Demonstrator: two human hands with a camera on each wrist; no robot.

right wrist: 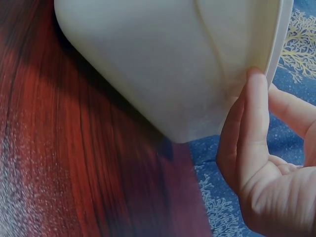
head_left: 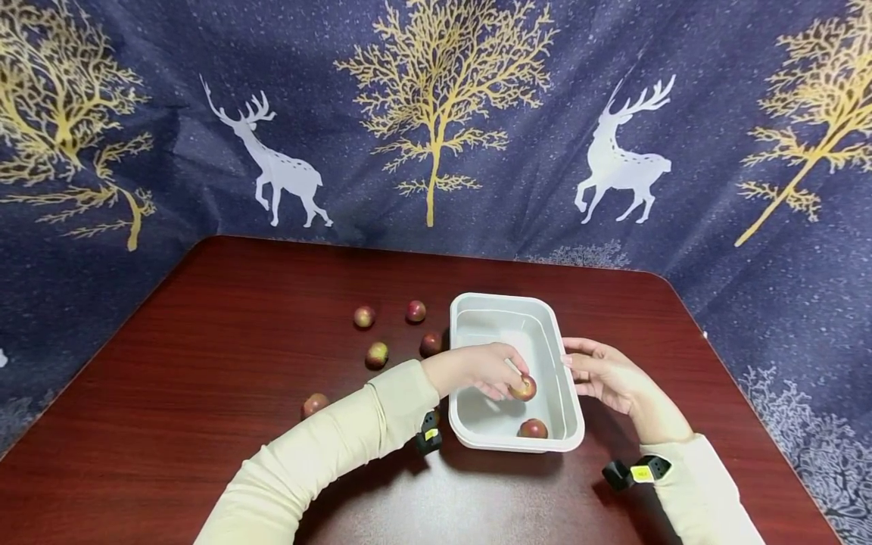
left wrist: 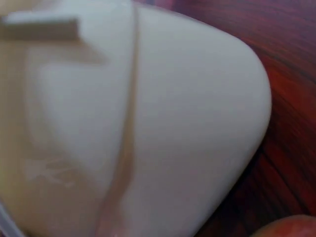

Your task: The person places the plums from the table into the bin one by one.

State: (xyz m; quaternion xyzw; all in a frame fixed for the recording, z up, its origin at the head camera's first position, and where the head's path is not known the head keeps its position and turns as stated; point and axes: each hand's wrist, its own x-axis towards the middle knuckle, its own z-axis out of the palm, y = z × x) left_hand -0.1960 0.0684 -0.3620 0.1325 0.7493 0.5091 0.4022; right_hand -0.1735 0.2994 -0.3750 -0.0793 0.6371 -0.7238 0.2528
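A white plastic basin point(head_left: 515, 443) stands on the table in the head view. My left hand point(head_left: 492, 371) reaches inside it and holds a red-and-yellow plum point(head_left: 524, 388) in its fingers, above the basin's floor. Another plum point(head_left: 534, 429) lies in the near right corner. At the basin's right side, my right hand point(head_left: 606, 376) pinches the rim. The right wrist view has the fingers of that hand point(right wrist: 261, 158) against the basin's outer wall point(right wrist: 138, 59), the thumb partly hidden behind the rim. In the left wrist view the basin's wall point(left wrist: 197, 98) covers most of the picture, and the held plum is out of sight.
Left of the basin several plums lie on the dark red table point(head_left: 170, 363), among them one near the back point(head_left: 364, 316) and one beside the left sleeve point(head_left: 315, 405). A blue cloth point(head_left: 381, 166) with deer and trees hangs behind the table.
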